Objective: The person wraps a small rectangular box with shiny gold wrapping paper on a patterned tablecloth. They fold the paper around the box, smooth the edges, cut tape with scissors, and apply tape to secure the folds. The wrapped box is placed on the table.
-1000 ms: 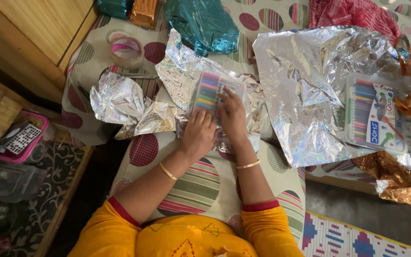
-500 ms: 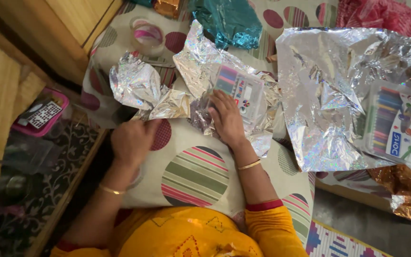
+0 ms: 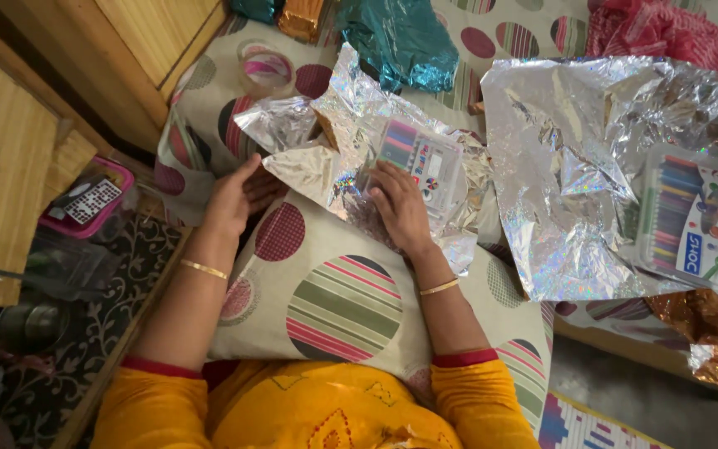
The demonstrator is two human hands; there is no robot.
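A clear box of coloured pens (image 3: 420, 160) lies on a crumpled sheet of silver holographic foil (image 3: 351, 91) spread over a spotted cushion (image 3: 326, 283). My right hand (image 3: 398, 206) rests flat on the near end of the box, pressing it down. My left hand (image 3: 238, 198) has its fingers spread at the left flap of the foil (image 3: 297, 145), which is lifted and folding toward the box. Whether the left hand grips the flap or only pushes it is unclear.
A second pen box (image 3: 691, 220) lies on a large silver foil sheet (image 3: 575, 158) at right. Teal foil (image 3: 400, 37), copper foil (image 3: 700, 320), red cloth (image 3: 666, 29) and a tape roll (image 3: 266, 66) sit around. A wooden surface (image 3: 85, 58) and pink tray (image 3: 85, 204) are at left.
My left hand left the box, swung out left, then came back to the foil's left flap and lifted it inward. My right hand stayed on the pen box.
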